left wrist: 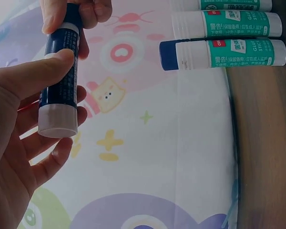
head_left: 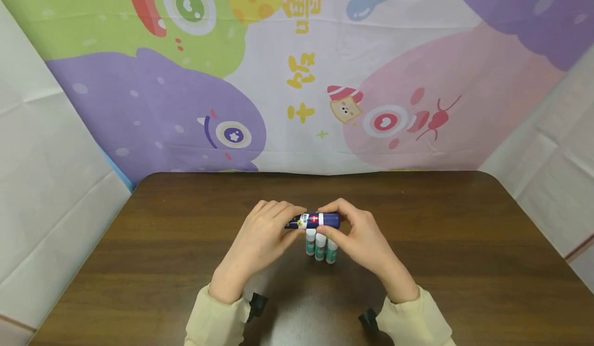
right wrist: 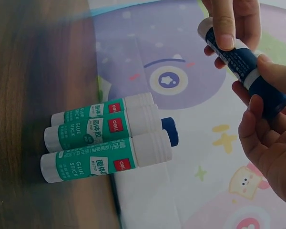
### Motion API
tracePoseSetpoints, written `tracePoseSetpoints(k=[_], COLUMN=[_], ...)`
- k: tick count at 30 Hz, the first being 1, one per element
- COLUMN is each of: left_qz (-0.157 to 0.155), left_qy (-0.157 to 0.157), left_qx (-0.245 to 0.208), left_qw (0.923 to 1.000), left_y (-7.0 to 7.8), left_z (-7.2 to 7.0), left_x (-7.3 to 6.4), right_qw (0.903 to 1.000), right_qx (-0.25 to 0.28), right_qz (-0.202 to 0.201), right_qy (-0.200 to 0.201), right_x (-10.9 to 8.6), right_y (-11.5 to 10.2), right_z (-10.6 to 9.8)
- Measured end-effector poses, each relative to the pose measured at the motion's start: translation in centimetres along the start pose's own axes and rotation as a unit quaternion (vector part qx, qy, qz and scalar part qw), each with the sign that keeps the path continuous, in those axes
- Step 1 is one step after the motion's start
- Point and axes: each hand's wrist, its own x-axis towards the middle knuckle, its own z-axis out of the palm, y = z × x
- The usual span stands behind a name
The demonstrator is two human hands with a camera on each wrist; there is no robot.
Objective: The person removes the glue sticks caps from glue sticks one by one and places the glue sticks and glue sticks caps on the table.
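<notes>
Both hands hold a dark blue glue stick [head_left: 314,220] sideways above the table. My left hand [head_left: 264,232] grips its body, with the thumb laid along it near the white end. The right hand [head_left: 359,235] pinches the blue end between thumb and fingers, beyond a white band. Just below, three green-and-white glue sticks stand upright side by side: a left one [head_left: 310,247], a middle one [head_left: 320,249] and a right one [head_left: 331,254]. In the left wrist view a blue piece [left wrist: 168,55] caps the top of the nearest green-and-white stick [left wrist: 248,53]; the head view hides it.
The brown wooden table [head_left: 185,263] has rounded far corners. A cartoon-printed cloth [head_left: 278,145] hangs behind its far edge, with white sheets [head_left: 46,155] at the sides. Black mounts [head_left: 257,306] sit at both wrists, by the pale yellow sleeves [head_left: 215,317].
</notes>
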Motion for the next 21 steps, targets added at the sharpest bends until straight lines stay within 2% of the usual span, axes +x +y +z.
tracePoseSetpoints(k=[9, 21], left_qz=[-0.012, -0.005], left_qy=[-0.013, -0.014], left_qx=[0.002, -0.004], left_qw=[0.9998, 0.9999], left_y=[0.17, 0.17], left_z=[0.36, 0.50], left_x=[-0.17, -0.05], right_qw=[1.0000, 0.9998], right_qx=[-0.001, -0.002], right_qz=[0.001, -0.021], right_qy=[-0.005, 0.006], right_x=[-0.03, -0.02], right_y=[0.24, 0.08], right_z=[-0.22, -0.44])
